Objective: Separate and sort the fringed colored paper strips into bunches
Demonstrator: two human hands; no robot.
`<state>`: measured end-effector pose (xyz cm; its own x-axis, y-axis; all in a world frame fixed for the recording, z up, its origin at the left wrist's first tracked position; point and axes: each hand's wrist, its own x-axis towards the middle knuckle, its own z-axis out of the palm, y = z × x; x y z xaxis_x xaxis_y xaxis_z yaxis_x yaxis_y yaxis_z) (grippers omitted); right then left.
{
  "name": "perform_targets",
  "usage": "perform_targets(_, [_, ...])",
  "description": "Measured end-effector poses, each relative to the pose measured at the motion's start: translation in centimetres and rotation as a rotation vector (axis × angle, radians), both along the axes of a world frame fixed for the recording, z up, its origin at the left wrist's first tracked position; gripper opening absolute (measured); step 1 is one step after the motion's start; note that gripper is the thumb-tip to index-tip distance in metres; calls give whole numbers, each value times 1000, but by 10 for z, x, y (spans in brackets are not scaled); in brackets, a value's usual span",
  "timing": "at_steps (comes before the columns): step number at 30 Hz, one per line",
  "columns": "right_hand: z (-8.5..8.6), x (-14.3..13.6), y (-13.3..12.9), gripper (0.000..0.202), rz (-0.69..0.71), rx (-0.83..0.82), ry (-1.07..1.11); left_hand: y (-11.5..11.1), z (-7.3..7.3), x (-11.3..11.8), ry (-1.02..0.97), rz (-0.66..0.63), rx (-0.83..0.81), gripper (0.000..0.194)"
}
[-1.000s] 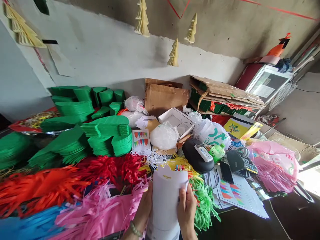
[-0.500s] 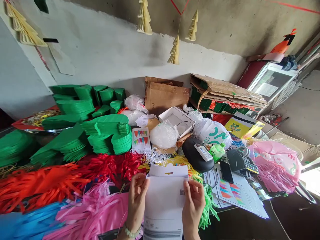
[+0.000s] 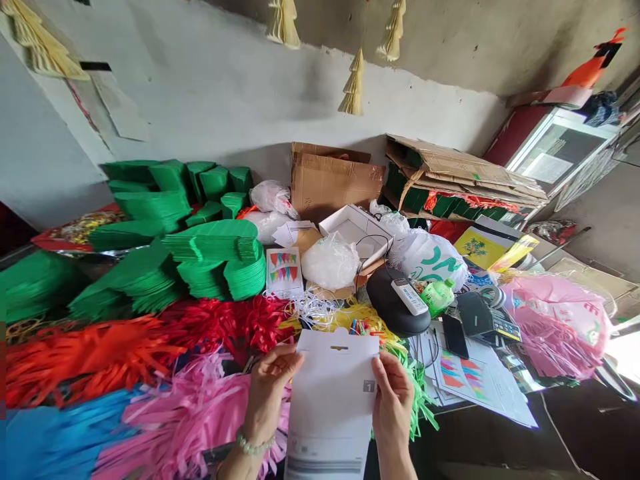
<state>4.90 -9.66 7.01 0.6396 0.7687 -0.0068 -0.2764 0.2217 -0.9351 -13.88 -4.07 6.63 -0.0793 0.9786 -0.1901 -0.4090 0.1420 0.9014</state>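
A flat white packaging box (image 3: 333,400) with a hang-hole tab at its top is held upright in front of me. It bears a small grey square mark at the right and grey printed bands low down. My left hand (image 3: 270,387) pinches its upper left edge between thumb and fingers, a beaded bracelet on the wrist. On the opposite edge, my right hand (image 3: 393,390) grips with the thumb in front and fingers curled. Pink fringed strips (image 3: 190,407) lie beside my left wrist, and green strips (image 3: 420,400) are beyond my right hand.
Stacked green cut sheets (image 3: 215,253) fill the back left, with red fringes (image 3: 225,327) before them. A black case (image 3: 395,303) carrying a remote (image 3: 409,297), a green bottle (image 3: 437,297) and a phone (image 3: 455,335) stand right of centre. Cardboard (image 3: 335,183) leans on the wall.
The box's top tab, bent at a crease before, now lines up with the front panel. Both hands keep hold of the edges, slightly higher on the box. The camera view has shifted a little.
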Motion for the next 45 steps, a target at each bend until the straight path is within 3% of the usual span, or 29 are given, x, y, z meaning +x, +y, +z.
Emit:
perform_targets(2, [-1, 2, 0, 26, -13, -12, -13, 3, 6, -3, 26, -68, 22, 37])
perform_targets(4, [-2, 5, -1, 26, -15, -18, -96, 6, 15, -5, 27, -242, 64, 33])
perform_targets(7, [0, 5, -1, 23, -41, -37, -460, 7, 29, -4, 46, -489, 77, 35])
perform_targets(11, [8, -7, 0, 18, -241, 138, -1179, 5, 33, -1, 163, -531, 39, 49])
perform_targets(14, [11, -17, 3, 25, -132, 271, -1367, 3, 29, -2, 227, -520, 53, 53])
perform_targets(18, [7, -19, 7, 31, -72, 312, -1330, 3, 27, -5, 292, -532, 42, 57])
perform_targets(23, [-1, -25, 9, 40, -115, 452, -1372, 4, 25, -1, 384, -433, -27, 64])
perform_targets(25, [4, -29, 8, 37, -82, 430, -1331, 6, 26, 1, 395, -462, 20, 64])
perform_targets(28, [25, -20, -7, 28, -22, 329, -1238, 13, 29, 0, 439, -476, 111, 65])
perform_targets(30, [44, 0, -24, 20, 89, 226, -1188, 19, 32, -6, 462, -455, 137, 64])
perform_targets(33, [64, 41, -45, 13, 482, 69, -1132, 28, 38, -16, 451, -412, 102, 61])
perform_targets(34, [67, 52, -46, 14, 504, 14, -1106, 30, 40, -18, 442, -404, 79, 60])
perform_targets(36, [66, 64, -39, 11, 478, -65, -951, 31, 43, -16, 412, -426, 48, 62])
perform_targets(39, [56, 59, -13, 39, 547, -70, -513, 31, 47, -8, 331, -508, 52, 59])
perform_targets(42, [43, 46, 9, 29, 618, -53, -218, 35, 52, -7, 249, -659, 112, 47])
perform_targets(45, [31, 40, 16, 22, 593, -47, -155, 44, 57, -16, 292, -828, 208, 37])
